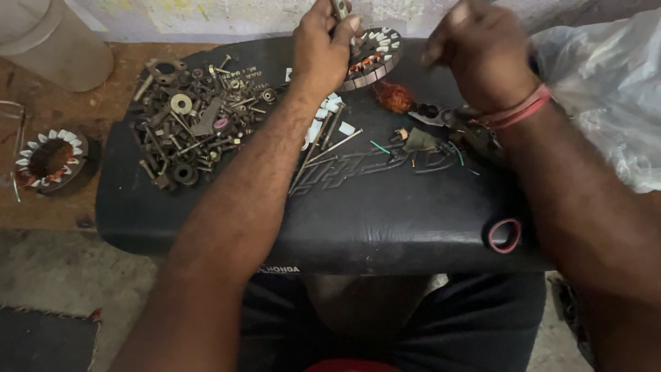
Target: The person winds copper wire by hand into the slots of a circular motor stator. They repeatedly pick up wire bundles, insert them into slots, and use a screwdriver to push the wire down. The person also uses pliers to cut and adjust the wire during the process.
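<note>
My left hand [320, 45] is closed around a slim tool handle [339, 8] and rests against a round stator core [375, 56] with white slot liners, which sits at the far edge of a black vehicle seat [385, 220]. My right hand [482, 52] hovers just right of the stator with its fingers curled; it is blurred and I cannot see anything in it. Red bands circle that wrist. A tangle of copper wire [394, 96] lies below the stator.
A heap of bolts, nuts and washers [193, 124] covers the seat's left part. A second stator [49, 160] lies on the wooden bench at left. Pliers [441, 116], thin rods [330, 148], a pink ring [505, 235], and a plastic bag [606, 89] are nearby.
</note>
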